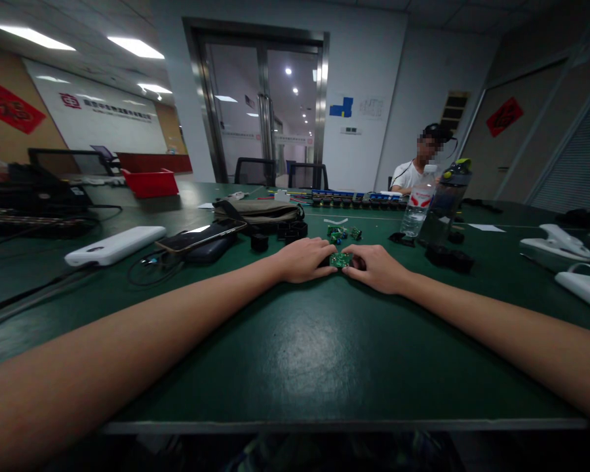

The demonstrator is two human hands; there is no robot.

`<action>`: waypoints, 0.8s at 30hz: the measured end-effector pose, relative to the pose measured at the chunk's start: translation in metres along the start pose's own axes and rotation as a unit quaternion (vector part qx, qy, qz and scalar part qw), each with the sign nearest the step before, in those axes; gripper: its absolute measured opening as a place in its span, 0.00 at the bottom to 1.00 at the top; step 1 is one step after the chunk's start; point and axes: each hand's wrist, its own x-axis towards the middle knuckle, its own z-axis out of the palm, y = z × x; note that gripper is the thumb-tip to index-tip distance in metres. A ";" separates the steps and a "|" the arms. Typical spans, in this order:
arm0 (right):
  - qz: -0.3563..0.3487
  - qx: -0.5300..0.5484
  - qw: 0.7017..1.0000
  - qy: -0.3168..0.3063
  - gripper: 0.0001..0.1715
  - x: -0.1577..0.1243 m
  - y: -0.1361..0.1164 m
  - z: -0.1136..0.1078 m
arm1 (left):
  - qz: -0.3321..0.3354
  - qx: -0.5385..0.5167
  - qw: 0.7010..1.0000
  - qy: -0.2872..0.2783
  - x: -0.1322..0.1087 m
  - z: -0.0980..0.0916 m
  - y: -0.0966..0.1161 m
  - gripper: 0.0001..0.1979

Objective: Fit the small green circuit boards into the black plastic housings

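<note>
Both my arms stretch out over the green table (295, 354). My left hand (302, 259) and my right hand (376, 267) meet at a small green circuit board (341, 259), each pinching one side of it just above the tabletop. Something dark sits under or behind the board; I cannot tell what. Several more small green boards (341, 233) lie a little beyond my hands, with black square parts (290, 231) to their left.
A white power bank (114, 245), a phone (201, 237) on a dark case and an olive bag (258, 210) lie left. A clear water bottle (417, 203) and dark shaker bottle (445, 203) stand right. White devices (558, 244) sit far right. Another person (417, 167) sits across.
</note>
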 end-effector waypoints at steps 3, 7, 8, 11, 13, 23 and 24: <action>0.001 -0.002 1.000 -0.002 0.15 0.000 -0.001 -0.001 | -0.002 0.004 1.000 -0.003 0.000 -0.001 0.001 0.17; -0.001 -0.001 1.000 -0.001 0.14 0.000 -0.002 -0.001 | -0.006 -0.001 1.000 -0.007 0.000 -0.002 0.002 0.17; -0.002 -0.002 1.000 0.000 0.14 0.000 -0.001 -0.001 | -0.005 -0.003 1.000 -0.006 0.000 -0.002 0.002 0.17; -0.003 -0.002 1.000 0.001 0.14 0.000 -0.001 0.000 | -0.003 -0.006 1.000 -0.002 0.000 -0.002 0.001 0.18; -0.003 -0.001 1.000 0.002 0.13 0.000 0.000 0.000 | -0.002 -0.007 1.000 -0.001 0.000 -0.001 0.000 0.18; 0.002 -0.007 1.000 -0.003 0.14 0.000 -0.002 -0.001 | -0.005 -0.014 1.000 -0.008 0.000 -0.001 0.000 0.18; 0.003 -0.005 1.000 -0.003 0.14 0.000 -0.002 -0.001 | -0.006 -0.013 1.000 -0.010 0.000 -0.001 0.001 0.18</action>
